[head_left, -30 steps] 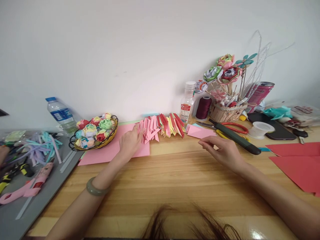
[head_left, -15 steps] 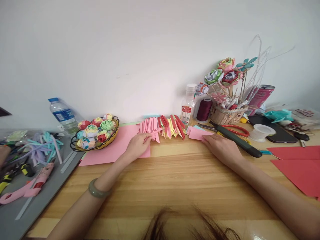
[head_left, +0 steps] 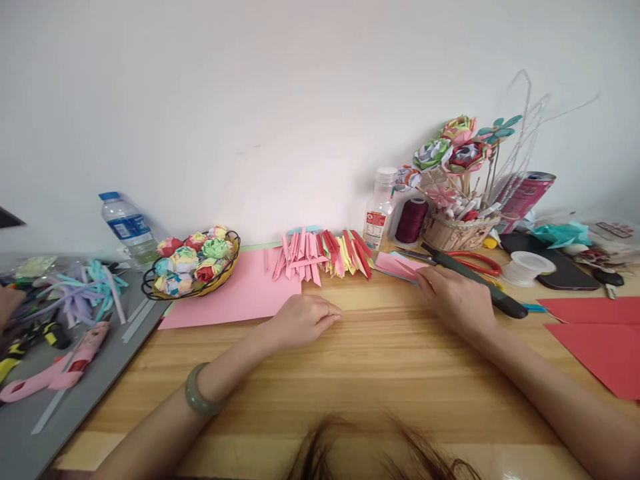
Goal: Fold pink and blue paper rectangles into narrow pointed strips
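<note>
My right hand [head_left: 457, 300] pinches the edge of a small pink paper piece [head_left: 399, 265] on top of a little stack, with a blue sheet showing beneath. Over the bare wood, my left hand [head_left: 306, 320] has its fingers pressed together, and nothing shows in them. Just beyond it lies a row of folded paper strips [head_left: 305, 255] in pink, red and yellow. A large pink sheet [head_left: 235, 287] lies flat to the left of that row, partly under it.
At the left are a basket of paper flowers [head_left: 220, 280], a water bottle [head_left: 129, 227] and a pink glue gun [head_left: 75, 363] on a grey mat. A clear bottle [head_left: 376, 220], thread spool [head_left: 411, 222], dark-handled cutter [head_left: 475, 283] and red sheets [head_left: 600, 353] are at the right.
My left hand has left the folded strips and come toward me and to the right. One more pink strip lies at the row's left end. My right hand has lifted the pink paper's edge slightly.
</note>
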